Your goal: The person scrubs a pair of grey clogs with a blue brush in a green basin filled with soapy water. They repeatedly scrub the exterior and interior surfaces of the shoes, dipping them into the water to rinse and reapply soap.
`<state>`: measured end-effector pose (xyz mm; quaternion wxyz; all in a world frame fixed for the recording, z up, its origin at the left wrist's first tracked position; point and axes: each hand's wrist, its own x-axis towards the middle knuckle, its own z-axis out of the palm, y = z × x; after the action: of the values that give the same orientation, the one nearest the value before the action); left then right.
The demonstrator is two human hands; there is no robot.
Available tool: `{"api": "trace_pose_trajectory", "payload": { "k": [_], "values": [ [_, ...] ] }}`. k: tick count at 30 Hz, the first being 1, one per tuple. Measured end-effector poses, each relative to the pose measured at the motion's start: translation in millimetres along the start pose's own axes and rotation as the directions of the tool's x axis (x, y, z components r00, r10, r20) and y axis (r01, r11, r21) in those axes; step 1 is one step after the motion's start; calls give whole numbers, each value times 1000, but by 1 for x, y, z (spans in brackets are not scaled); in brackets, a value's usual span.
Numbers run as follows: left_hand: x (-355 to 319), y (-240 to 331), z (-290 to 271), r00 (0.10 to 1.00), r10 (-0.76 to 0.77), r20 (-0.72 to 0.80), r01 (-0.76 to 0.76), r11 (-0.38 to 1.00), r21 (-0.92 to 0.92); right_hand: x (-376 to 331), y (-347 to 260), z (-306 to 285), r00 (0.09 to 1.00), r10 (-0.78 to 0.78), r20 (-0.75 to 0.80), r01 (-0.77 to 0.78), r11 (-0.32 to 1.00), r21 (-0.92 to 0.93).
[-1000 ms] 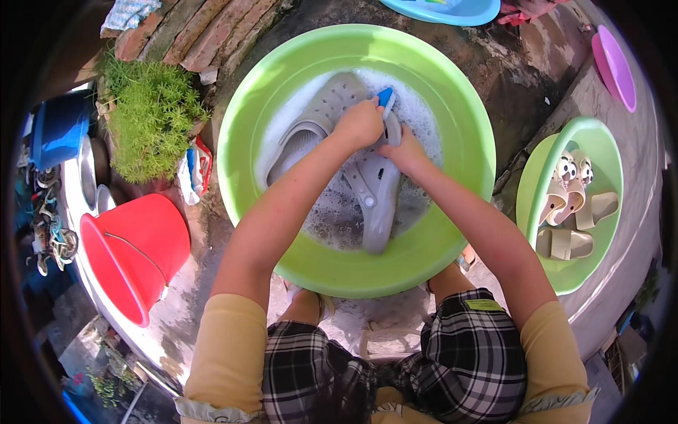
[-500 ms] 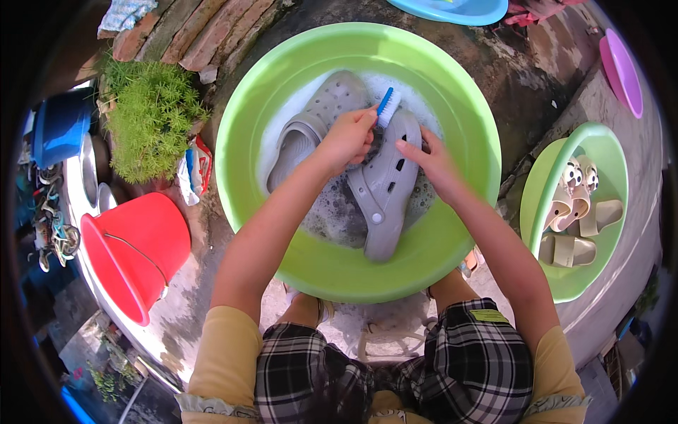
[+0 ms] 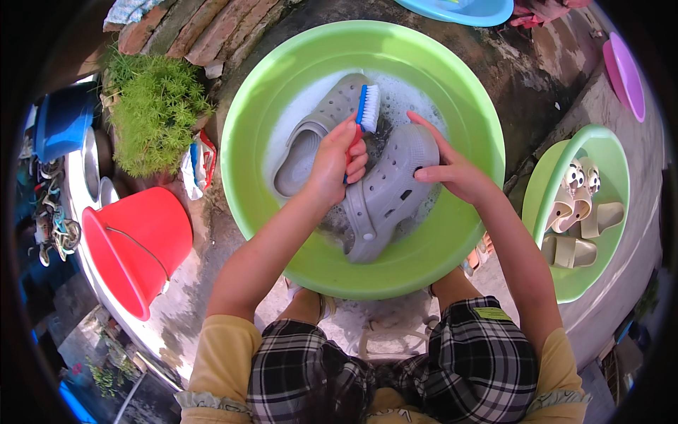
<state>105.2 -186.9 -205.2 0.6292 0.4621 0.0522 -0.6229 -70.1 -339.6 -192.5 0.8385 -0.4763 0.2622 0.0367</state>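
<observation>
At the middle of a wide green basin [image 3: 247, 106], a grey clog [image 3: 392, 187] rests aslant in foamy water, its toe pointing to the upper right and a round rivet showing near the strap at its lower end. Just left of it lies a second grey clog [image 3: 335, 106], toe also up and to the right, its foot opening visible.

Between the two shoes, the left hand [image 3: 339, 159] is curled around the red-and-blue handle of a scrubbing brush [image 3: 370, 107]; its white bristles face right, clear of the first clog. The right hand [image 3: 448, 166] is at that clog's toe with thumb and forefinger spread in a V, the thumb beside a vent hole and the forefinger reaching past the toe. How firmly it grips cannot be told.

To the basin's left stand a red bucket [image 3: 152, 237] with a wire handle, a crumpled packet [image 3: 201, 169] and a leafy green plant [image 3: 155, 116]. To the right, an oval green tub [image 3: 614, 141] holds tan slippers [image 3: 600, 219] and a pair with cartoon eyes [image 3: 575, 201]. Beyond are a pink basin [image 3: 625, 78] and part of a blue basin [image 3: 466, 13]. Below, the person's knees show in plaid shorts [image 3: 484, 346].
</observation>
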Motion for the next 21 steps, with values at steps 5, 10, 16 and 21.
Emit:
{"api": "trace_pose_trajectory", "payload": {
  "k": [5,10,16,21],
  "values": [
    [-2,1,16,987,139,80,-142,989,34,-4,-1,8,993,29,-111,-54,972,-230],
    [-7,-3,23,988,89,128,-113,975,192,-11,6,12,990,-137,-31,115,916,-385],
    [22,-14,-29,979,68,194,-174,780,602,-25,-22,26,960,-217,-176,93,843,-530],
    [12,-44,-57,973,-8,230,-226,-211,951,-31,-40,8,850,-511,-128,142,456,-879]
  ]
}}
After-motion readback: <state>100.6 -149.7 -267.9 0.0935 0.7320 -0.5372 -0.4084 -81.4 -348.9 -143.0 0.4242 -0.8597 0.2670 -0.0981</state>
